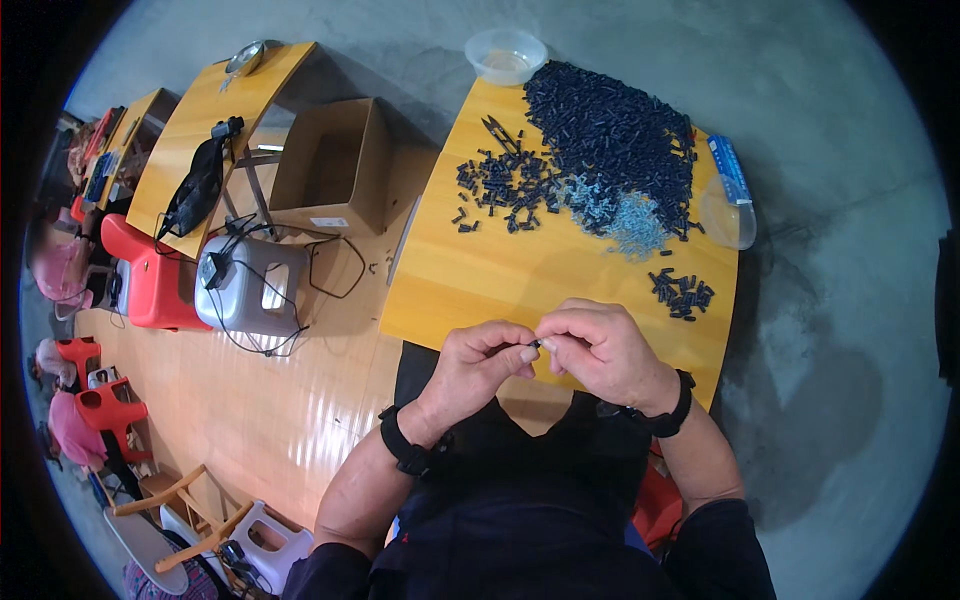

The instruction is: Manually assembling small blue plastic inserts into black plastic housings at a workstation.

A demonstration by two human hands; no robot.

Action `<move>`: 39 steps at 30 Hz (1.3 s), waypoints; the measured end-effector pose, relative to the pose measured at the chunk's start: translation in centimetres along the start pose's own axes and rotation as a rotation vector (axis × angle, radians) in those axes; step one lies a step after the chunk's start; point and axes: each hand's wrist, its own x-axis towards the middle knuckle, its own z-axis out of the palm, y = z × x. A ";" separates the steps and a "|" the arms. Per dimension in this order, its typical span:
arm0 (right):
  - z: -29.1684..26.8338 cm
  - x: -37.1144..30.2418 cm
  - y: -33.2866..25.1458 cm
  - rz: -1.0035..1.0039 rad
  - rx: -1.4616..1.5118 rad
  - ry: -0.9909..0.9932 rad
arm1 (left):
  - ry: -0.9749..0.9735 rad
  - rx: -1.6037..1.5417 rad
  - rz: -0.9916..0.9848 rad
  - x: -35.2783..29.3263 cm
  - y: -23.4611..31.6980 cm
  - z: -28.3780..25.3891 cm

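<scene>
Pinching a small dark piece [536, 344] between them, the left hand [480, 362] and the right hand [608, 352] meet above the near edge of the tabletop [470, 280], about midway along it. Left hand: narrow, thumb and index fingertip closed on the piece. Right hand: narrow, thumb and index finger gripping the same piece from the other side. A black wristband [403, 445] encircles the left wrist; a black watch-like band [680, 405] encircles the right.

The main heap of dark pieces [608, 120] covers the far right portion of the tabletop, reaching the far edge. Light blue parts [637, 222] lie against the near side of this heap. A loose scatter of dark pieces [507, 190] lies to its left, toward the left edge, with dark snips [500, 134] at the far side of the scatter. A separate small group of dark pieces [683, 295] lies near the right edge, beyond the right hand.

A translucent bowl [505, 58] sits at the far left corner. A clear container [727, 218] and a blue packet [730, 170] are positioned at the right edge.
</scene>
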 end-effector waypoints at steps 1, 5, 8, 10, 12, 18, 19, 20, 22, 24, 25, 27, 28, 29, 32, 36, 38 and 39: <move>0.1 0.1 0.0 0.000 -0.001 0.000 | 0.003 0.003 -0.008 0.0 0.0 0.0; 0.2 0.1 0.4 -0.007 -0.021 -0.010 | 0.012 0.022 -0.025 0.1 0.1 -0.1; 0.1 0.2 0.5 0.028 -0.037 -0.012 | 0.012 0.042 -0.024 0.2 0.2 -0.1; 0.2 0.3 0.8 -0.006 -0.074 0.002 | 0.020 0.037 -0.033 0.3 0.1 0.0; 0.0 0.5 0.3 -0.047 -0.151 -0.009 | 0.029 0.034 -0.040 0.3 0.3 0.2; 0.5 0.7 -0.2 -0.142 -0.273 0.007 | 0.049 0.065 -0.104 0.6 0.5 0.2; 0.5 0.6 -0.1 -0.151 -0.282 0.027 | 0.060 0.074 -0.112 0.7 0.6 0.2; 0.7 0.6 0.1 -0.150 -0.281 0.025 | 0.071 0.083 -0.121 0.7 0.7 0.2; 0.9 0.6 0.4 -0.017 -0.129 0.133 | 0.080 0.082 -0.109 0.9 0.6 0.1; 0.7 0.6 0.8 0.018 -0.091 0.114 | 0.091 0.081 -0.097 1.0 0.5 -0.1; 0.5 0.7 0.8 0.052 -0.055 0.098 | 0.085 0.085 -0.094 1.1 0.5 -0.2; 0.6 0.6 0.9 0.074 -0.020 0.102 | 0.080 0.088 -0.091 1.2 0.6 -0.2; 0.6 0.6 1.0 0.095 0.014 0.107 | 0.088 0.087 -0.098 1.2 0.9 0.0; 0.7 0.5 1.1 0.096 0.015 0.105 | 0.096 0.085 -0.104 1.2 1.1 0.0; 1.1 0.2 1.3 0.067 -0.020 0.123 | 0.068 0.124 -0.131 1.2 1.3 -0.1; 1.5 -0.2 1.7 -0.013 -0.073 0.143 | 0.074 0.075 -0.167 1.0 1.2 -0.1; 1.6 -0.5 1.8 -0.048 -0.086 0.156 | 0.049 0.022 -0.159 1.1 1.1 -0.1; 1.6 -0.6 1.8 -0.077 -0.076 0.163 | 0.048 0.022 -0.159 1.1 1.0 -0.2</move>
